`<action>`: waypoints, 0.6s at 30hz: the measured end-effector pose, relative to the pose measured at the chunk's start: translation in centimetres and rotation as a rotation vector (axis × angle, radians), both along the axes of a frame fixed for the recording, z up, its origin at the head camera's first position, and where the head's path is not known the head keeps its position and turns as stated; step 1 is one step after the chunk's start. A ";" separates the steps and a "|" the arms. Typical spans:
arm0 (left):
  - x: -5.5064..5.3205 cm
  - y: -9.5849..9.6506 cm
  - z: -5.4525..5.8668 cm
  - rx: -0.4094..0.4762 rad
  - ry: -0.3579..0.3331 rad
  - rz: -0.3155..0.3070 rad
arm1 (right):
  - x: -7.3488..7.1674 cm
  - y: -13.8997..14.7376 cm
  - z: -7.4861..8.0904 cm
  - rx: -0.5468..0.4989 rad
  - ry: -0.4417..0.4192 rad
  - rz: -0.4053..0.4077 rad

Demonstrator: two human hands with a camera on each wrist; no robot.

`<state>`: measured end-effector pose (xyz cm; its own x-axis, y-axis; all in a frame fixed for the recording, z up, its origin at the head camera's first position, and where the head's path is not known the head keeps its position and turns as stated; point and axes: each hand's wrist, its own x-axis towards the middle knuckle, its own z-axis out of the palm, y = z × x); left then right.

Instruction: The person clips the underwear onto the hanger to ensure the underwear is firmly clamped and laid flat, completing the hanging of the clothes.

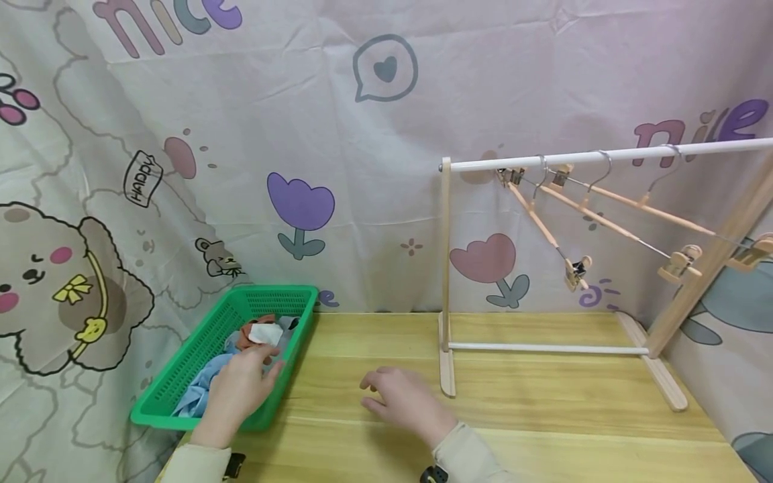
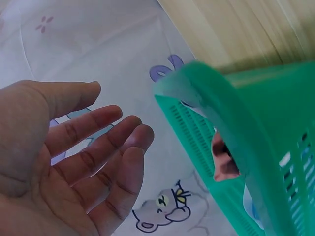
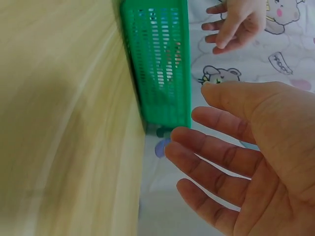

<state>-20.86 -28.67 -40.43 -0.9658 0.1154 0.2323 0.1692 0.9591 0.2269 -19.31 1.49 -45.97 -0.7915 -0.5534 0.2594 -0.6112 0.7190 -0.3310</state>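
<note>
My left hand [image 1: 243, 384] hovers above the green plastic basket [image 1: 302, 349], its fingers loosely bent and nothing in them. Inside the basket lie crumpled cloths: a light blue one [image 1: 202, 389], a rust-coloured one [image 1: 247, 334], a white one [image 1: 266, 333] and some grey fabric. In the left wrist view the same hand [image 2: 78, 157] is beside the basket's rim, apart from it. My right hand [image 1: 406, 402] hangs over the wooden table, right of the basket, fingers relaxed and holding nothing. The right wrist view shows this hand [image 3: 246, 157] with its fingers spread.
At the right stands a wooden rack with a white top rail [image 1: 495, 164] and a lower bar [image 1: 549, 349]. Several hangers with clips, such as the nearest hanger [image 1: 543, 228], hang from the rail. A printed curtain [image 1: 374, 194] surrounds the wooden table [image 1: 362, 335].
</note>
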 end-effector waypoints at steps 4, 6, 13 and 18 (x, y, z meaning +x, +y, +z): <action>-0.5 -1.0 0.0 -0.014 -0.010 -0.004 | 0.0 -1.0 -0.2 -0.004 -0.027 0.016; -0.9 -1.4 0.1 -0.024 -0.007 -0.012 | -0.1 -1.4 -0.3 -0.006 -0.042 0.019; -2.6 -2.8 -0.1 -0.041 -0.047 0.005 | -0.7 -2.3 -1.1 -0.015 -0.112 0.000; -4.1 -3.7 -0.3 -0.049 -0.100 0.050 | -1.1 -2.8 -2.0 -0.002 -0.155 -0.013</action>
